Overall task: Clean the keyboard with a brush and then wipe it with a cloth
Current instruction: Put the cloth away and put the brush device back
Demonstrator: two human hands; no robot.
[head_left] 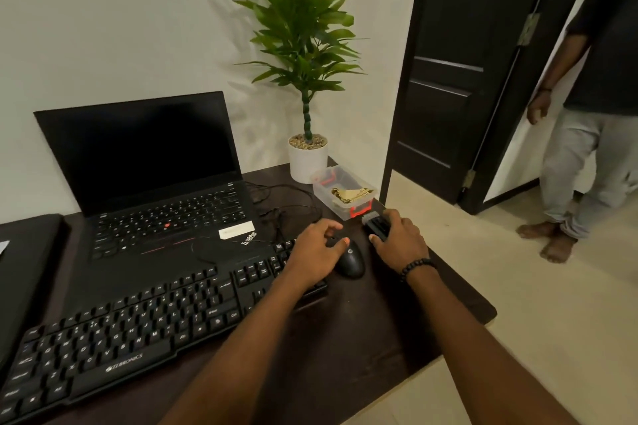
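A black external keyboard (131,331) lies slanted across the front of the dark desk (397,328). My left hand (316,252) hovers over its right end with fingers loosely spread, next to a black mouse (350,260), and holds nothing. To the right, my right hand (400,241) grips a small black brush (374,225) with pale bristles that point toward a clear plastic box (345,191). A yellow cloth (350,195) lies inside that box.
An open black laptop (152,179) stands behind the keyboard, with thin cables (286,203) trailing beside it. A potted plant (307,155) stands at the desk's back corner. A dark door (445,79) is at right, where another person (587,134) stands barefoot.
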